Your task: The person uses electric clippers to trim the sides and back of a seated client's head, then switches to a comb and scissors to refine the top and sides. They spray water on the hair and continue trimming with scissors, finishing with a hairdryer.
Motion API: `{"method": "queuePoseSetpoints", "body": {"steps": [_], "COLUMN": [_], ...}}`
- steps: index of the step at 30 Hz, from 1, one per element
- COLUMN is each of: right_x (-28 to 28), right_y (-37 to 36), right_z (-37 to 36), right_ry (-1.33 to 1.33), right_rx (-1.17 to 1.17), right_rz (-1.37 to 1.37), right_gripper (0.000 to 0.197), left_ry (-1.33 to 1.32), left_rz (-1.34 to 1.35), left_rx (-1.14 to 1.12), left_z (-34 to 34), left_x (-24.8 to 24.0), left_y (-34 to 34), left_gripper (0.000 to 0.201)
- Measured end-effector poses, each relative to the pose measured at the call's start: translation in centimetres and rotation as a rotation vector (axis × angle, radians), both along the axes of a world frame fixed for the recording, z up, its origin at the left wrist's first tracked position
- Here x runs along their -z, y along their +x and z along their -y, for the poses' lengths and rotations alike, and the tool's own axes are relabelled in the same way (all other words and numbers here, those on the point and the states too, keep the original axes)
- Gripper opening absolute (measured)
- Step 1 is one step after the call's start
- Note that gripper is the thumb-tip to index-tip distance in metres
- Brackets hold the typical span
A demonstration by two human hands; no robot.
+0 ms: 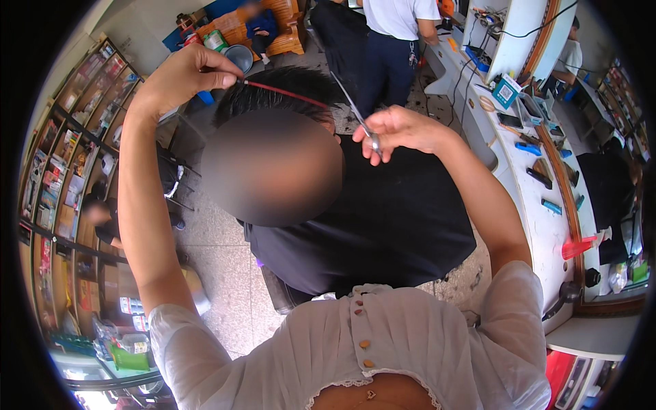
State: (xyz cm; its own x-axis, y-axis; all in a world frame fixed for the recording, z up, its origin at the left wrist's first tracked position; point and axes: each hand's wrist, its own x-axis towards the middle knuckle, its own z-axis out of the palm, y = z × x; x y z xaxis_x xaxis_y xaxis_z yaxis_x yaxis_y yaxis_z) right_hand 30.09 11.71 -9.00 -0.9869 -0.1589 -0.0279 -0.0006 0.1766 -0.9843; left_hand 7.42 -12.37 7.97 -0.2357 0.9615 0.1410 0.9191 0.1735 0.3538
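Note:
A person sits in front of me under a black cape [403, 212], with short dark hair [287, 82]. My left hand [195, 76] pinches the end of a thin red comb [287, 91] between thumb and fingers, and the comb lies across the top of the hair. On the other side of the head my right hand [393, 133] has its fingers in the handle of a pair of scissors [354, 106]. The blades point up and away, beside the hair. Whether they are apart I cannot tell.
To the right, a white counter [529, 232] below a mirror carries clippers [538, 178], a phone [509, 121] and a red spray-bottle top [578, 247]. Another person in a white shirt [400, 17] stands ahead. Shelves [65, 184] line the left; a wooden bench [285, 27] is at the back.

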Motion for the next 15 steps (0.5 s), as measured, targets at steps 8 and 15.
{"method": "queuePoseSetpoints", "body": {"steps": [8,15], "right_x": [-4.2,-4.1], "right_y": [-1.9,-1.6], "right_z": [-0.1,-2.7], "right_ry": [0.283,0.198], "right_rx": [-0.157,-0.070], "right_rz": [0.026,0.031], "right_gripper": [0.035,0.036], "left_ry": [0.168,-0.019], "left_rz": [-0.090,0.197], "left_rx": [-0.146,-0.063], "left_z": [-0.7,1.4], "left_x": [2.3,0.5], "left_y": [-4.2,-2.4], "left_gripper": [0.024,0.027]}}
